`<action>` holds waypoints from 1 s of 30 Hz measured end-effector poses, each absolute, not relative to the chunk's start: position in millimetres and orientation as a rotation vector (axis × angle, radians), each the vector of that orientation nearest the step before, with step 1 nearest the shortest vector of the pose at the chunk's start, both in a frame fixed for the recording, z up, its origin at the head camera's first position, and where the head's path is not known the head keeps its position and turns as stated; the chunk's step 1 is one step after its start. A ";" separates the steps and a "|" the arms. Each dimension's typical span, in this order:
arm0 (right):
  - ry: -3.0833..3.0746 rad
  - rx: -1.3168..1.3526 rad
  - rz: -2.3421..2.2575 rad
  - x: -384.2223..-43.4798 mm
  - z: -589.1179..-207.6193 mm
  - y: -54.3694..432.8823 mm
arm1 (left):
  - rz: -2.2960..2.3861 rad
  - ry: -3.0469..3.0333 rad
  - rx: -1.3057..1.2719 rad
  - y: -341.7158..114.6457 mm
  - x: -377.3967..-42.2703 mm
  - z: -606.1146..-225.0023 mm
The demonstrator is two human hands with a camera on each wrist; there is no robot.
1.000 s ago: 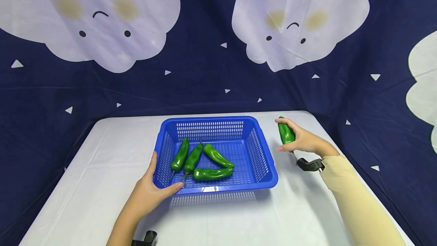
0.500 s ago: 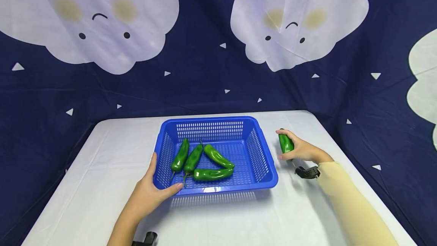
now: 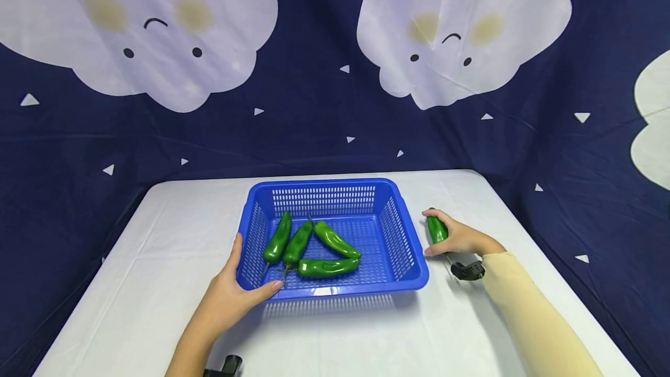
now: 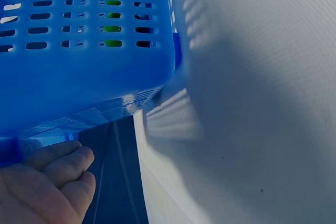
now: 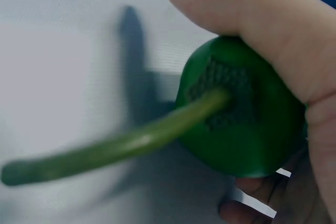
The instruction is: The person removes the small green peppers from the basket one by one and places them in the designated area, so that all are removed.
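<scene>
On the white table sits a blue plastic basket (image 3: 348, 291) with slotted walls. Several green chili peppers (image 3: 328, 267) lie inside it, mostly toward its left side. My left hand (image 3: 226, 298) holds the basket's near left corner, thumb on the front rim and fingers along the left side; the left wrist view shows these fingers (image 4: 68, 171) by the rim. To the right of the basket, my right hand (image 3: 463, 238) grips another green chili pepper (image 3: 436, 230). In the right wrist view this pepper (image 5: 236, 145) points its long curved stem toward the camera, the thumb lying across its side.
The white tabletop (image 3: 131, 284) extends on both sides of the basket and in front of it. Behind the table hangs a dark blue cloth (image 3: 314, 132) with white clouds and small triangles.
My right hand has come down and nearer with the pepper, ending close to the table at the basket's right side. The left hand and the basket have stayed in place.
</scene>
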State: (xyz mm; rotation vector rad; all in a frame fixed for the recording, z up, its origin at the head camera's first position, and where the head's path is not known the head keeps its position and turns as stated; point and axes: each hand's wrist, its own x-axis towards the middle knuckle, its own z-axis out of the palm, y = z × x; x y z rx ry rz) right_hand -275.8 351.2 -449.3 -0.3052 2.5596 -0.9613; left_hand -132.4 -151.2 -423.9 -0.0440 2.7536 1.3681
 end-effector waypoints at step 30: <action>2.628 -0.368 -0.744 -273.1 -447.7 345.8 | 1.358 2.753 -0.057 -150.3 -130.8 -420.3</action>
